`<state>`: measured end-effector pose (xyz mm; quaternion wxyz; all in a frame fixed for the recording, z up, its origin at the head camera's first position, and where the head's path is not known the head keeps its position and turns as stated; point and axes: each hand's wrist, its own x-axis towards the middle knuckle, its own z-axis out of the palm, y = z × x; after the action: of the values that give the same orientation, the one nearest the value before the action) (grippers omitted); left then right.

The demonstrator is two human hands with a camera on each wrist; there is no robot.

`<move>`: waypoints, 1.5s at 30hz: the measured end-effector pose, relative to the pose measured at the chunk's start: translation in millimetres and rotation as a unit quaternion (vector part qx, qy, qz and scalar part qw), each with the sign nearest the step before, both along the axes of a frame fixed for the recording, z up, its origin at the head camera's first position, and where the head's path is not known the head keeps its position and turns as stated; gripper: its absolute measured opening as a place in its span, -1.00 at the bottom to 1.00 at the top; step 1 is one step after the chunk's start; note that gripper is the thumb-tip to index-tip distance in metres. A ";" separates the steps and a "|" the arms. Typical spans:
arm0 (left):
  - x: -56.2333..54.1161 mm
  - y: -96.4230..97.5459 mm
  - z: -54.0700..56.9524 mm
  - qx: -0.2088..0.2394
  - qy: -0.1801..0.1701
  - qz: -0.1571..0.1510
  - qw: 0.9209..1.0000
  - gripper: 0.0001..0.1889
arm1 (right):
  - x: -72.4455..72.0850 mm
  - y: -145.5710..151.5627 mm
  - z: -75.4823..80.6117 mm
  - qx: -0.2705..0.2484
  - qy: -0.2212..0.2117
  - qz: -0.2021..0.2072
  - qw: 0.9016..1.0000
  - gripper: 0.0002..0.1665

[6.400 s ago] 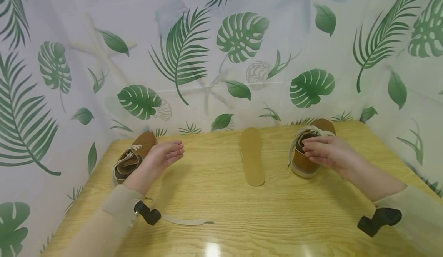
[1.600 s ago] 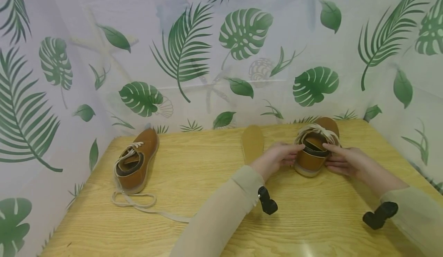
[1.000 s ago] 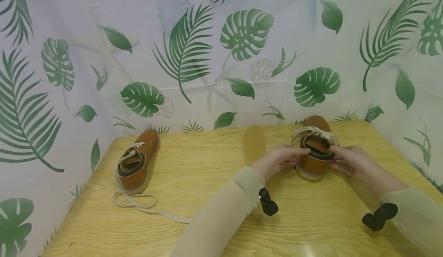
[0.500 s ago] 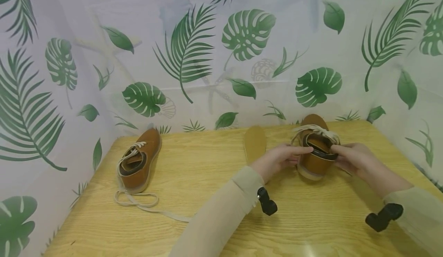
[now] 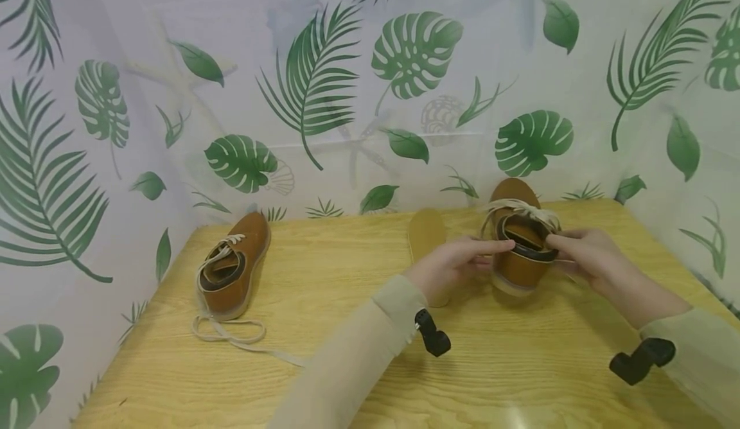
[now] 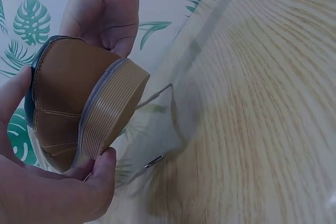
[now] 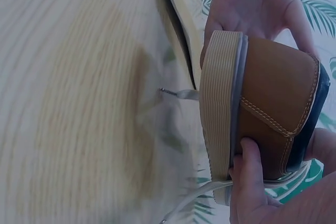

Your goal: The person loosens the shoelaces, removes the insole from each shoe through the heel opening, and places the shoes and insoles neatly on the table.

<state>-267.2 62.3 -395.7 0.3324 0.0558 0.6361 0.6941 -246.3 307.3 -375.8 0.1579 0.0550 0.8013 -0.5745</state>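
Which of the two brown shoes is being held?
The shoe on the right in the head view, gripped by the left hand and right hand; the other shoe rests untouched on the table.

The table [image 5: 329, 268] has a yellowish wood-grain top, glare at its near edge. Towards its left side a brown shoe [image 5: 237, 267] stands sole down, toe to the back. Its pale lace [image 5: 268, 352] trails looped on the wood nearer the front. Right of centre lies a tan insole [image 5: 428, 236], partly hidden.
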 end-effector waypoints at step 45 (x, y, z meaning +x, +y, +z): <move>5.4 -40.9 13.6 0.102 -0.056 0.057 0.992 -0.31 | 5.4 -42.7 26.5 0.011 0.050 0.072 0.996 -0.18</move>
<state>-261.8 21.4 -382.0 0.3203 0.0138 0.5446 0.7751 -240.9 264.6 -349.3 0.1577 -0.0294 0.8163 -0.5549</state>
